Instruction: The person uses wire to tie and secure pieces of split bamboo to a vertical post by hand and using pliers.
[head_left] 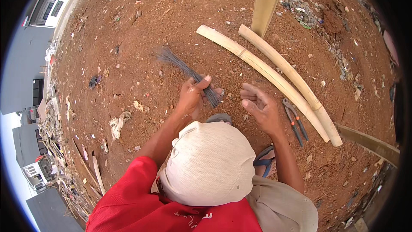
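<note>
While the left hand (193, 96) clasped one bundle of thin gray wire (184, 67) above reddish soil (133, 38), the loosely curled right hand (261, 108) hung near it, holding nothing. The strands looked light, springy and apt to fan out, best gripped around the gathered near end. One pair of orange-and-black-handled pincers (296, 130) and two pale bamboo lengths (274, 77) lay to the right.

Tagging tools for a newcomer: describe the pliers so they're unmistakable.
On the reddish-brown soil, find two long, pale bamboo pieces side by side. Between their lower half and the person's right hand lie the pliers, alone there in having orange-and-black handles.
</note>
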`<state>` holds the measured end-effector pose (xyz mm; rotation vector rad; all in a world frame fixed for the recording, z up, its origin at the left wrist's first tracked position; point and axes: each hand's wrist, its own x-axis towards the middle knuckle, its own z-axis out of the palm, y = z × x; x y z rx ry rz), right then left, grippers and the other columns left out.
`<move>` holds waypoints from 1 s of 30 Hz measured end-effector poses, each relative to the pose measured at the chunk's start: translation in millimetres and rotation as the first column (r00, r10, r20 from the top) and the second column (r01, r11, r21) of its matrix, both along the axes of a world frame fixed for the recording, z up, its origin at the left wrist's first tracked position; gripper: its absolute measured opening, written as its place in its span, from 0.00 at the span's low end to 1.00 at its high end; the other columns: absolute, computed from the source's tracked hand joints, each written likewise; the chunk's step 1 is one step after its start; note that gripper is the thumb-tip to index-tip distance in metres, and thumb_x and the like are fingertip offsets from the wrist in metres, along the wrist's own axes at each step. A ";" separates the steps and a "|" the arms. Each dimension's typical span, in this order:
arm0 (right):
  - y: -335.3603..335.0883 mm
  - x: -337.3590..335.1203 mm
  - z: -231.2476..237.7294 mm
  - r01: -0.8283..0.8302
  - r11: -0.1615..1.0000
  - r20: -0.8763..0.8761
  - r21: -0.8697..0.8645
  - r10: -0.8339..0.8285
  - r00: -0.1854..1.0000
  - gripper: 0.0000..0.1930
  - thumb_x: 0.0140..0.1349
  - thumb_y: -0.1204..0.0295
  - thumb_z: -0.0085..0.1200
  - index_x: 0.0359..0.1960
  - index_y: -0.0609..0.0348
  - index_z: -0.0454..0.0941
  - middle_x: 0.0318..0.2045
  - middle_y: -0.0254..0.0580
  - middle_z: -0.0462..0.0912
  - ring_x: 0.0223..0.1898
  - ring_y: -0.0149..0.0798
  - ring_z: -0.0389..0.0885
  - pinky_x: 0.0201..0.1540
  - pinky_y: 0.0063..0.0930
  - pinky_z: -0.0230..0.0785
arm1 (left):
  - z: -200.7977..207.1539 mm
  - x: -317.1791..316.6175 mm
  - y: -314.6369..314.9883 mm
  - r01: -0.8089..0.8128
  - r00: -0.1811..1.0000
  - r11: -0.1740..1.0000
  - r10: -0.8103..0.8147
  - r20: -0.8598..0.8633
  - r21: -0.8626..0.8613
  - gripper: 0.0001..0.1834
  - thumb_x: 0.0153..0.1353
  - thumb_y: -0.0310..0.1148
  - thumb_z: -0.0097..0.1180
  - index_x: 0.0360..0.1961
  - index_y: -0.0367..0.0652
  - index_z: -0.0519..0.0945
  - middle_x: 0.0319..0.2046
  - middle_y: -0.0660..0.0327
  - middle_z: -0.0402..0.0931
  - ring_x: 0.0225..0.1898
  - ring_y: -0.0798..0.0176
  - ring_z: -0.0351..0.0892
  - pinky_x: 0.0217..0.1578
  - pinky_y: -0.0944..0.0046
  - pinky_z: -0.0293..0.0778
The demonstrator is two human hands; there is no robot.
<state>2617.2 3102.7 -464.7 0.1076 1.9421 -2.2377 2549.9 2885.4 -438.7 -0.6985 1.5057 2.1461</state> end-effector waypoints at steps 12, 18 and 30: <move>-11.3 -4.3 -9.7 0.127 0.983 0.055 0.132 -0.135 0.989 0.11 0.60 0.69 0.67 0.39 0.65 0.84 0.32 0.37 0.84 0.38 0.28 0.80 0.42 0.24 0.73 | -9.6 6.1 33.4 0.070 0.997 0.995 -0.069 -0.014 0.069 0.24 0.66 0.29 0.59 0.57 0.32 0.62 0.42 0.49 0.74 0.45 0.53 0.80 0.46 0.54 0.80; -11.6 -2.3 -14.8 0.140 0.989 0.172 0.040 -0.145 0.974 0.12 0.60 0.69 0.67 0.38 0.65 0.83 0.32 0.35 0.85 0.34 0.24 0.79 0.39 0.21 0.74 | -3.4 5.6 40.2 0.144 0.989 0.989 -0.143 -0.025 0.037 0.28 0.65 0.30 0.60 0.59 0.31 0.60 0.46 0.44 0.75 0.44 0.53 0.80 0.45 0.52 0.80; 86.6 27.3 22.9 0.435 0.767 -0.020 -0.471 -0.502 0.864 0.07 0.71 0.69 0.50 0.36 0.58 0.73 0.34 0.43 0.82 0.43 0.40 0.79 0.57 0.41 0.67 | 4.8 -14.0 -15.7 -0.392 0.897 0.894 0.424 -0.128 0.219 0.11 0.73 0.32 0.43 0.48 0.36 0.70 0.24 0.68 0.64 0.22 0.70 0.67 0.24 0.68 0.68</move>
